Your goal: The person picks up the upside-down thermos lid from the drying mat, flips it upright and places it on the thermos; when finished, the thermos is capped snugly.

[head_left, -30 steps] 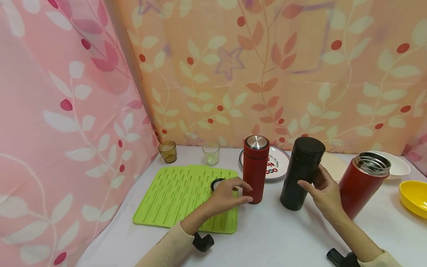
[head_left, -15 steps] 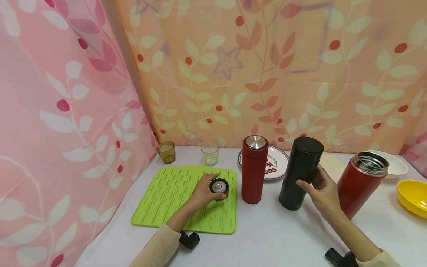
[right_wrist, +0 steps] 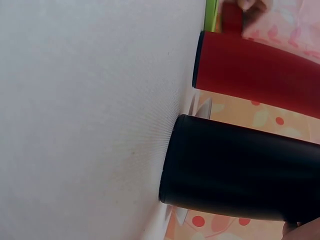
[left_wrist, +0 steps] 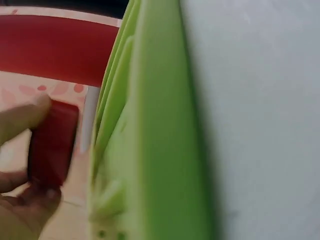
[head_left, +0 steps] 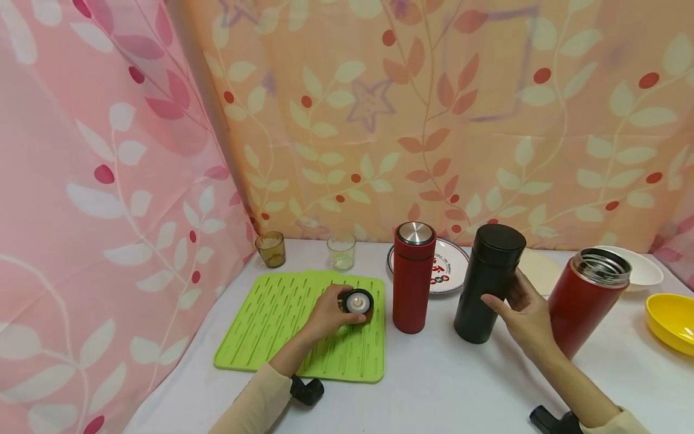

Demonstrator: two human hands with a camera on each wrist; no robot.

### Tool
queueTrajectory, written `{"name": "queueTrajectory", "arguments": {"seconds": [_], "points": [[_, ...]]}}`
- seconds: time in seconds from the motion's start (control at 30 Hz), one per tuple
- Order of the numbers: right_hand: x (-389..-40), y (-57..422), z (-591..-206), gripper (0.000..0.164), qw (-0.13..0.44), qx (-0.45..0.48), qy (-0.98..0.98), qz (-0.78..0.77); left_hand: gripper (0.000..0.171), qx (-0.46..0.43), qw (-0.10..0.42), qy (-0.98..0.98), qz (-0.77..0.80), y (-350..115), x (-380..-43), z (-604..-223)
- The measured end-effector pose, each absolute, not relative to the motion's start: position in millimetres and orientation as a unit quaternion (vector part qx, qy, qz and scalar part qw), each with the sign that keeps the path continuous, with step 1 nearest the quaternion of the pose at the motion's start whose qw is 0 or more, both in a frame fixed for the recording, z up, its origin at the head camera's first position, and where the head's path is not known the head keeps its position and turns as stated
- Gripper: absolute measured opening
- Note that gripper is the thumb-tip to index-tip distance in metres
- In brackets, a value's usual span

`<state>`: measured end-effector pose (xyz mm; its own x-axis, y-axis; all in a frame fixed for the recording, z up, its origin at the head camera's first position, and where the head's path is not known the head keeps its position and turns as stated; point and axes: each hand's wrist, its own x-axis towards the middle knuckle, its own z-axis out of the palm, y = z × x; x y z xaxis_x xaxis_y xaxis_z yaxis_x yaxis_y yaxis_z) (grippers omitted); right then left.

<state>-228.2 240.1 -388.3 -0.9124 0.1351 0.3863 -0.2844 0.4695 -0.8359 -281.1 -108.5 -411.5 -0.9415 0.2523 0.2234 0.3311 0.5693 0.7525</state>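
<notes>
The left hand (head_left: 328,314) pinched the red lid (head_left: 358,303), on or just above the green mat (head_left: 271,322), I could not tell which; the right hand (head_left: 528,316) gripped the black bottle (head_left: 486,286). Carrying the lid rightward too low could perhaps topple the closed red bottle (head_left: 414,286) standing between.

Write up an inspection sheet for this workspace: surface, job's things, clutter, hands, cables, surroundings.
Surface: white tabletop; ridged green mat at left.
Job's things: red cap over the mat; black bottle, closed; open red bottle beside it; steel-topped red bottle between mat and black bottle.
Clutter: amber glass and clear glass behind the mat; printed plate behind the bottles; white bowl and yellow bowl at right.
Hands: left hand holds the cap between thumb and fingers; right hand grips the black bottle.
Cables: nothing seen.
Surroundings: pink floral curtain left, orange one behind.
</notes>
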Motion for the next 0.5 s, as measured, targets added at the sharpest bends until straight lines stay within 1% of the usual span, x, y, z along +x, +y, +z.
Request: {"name": "queueTrajectory", "arguments": {"seconds": [0.23,0.33,0.4,0.5], "points": [[-229,239,-387,0.078,0.212,0.048,-0.831,0.512,0.066,-0.221,0.111,-0.825,-0.508,-98,-271,-387],[-228,239,-387,0.079,0.218,0.049,-0.829,0.513,0.065,-0.229,0.119,-0.811,-0.526,-93,-257,-365],[-228,240,-387,0.080,0.224,0.055,-0.824,0.518,0.066,-0.238,0.129,-0.800,-0.535,-91,-251,-359],[-228,240,-386,0.082,0.251,0.065,-0.807,0.531,0.068,-0.260,0.149,-0.782,-0.547,-88,-244,-350]]}}
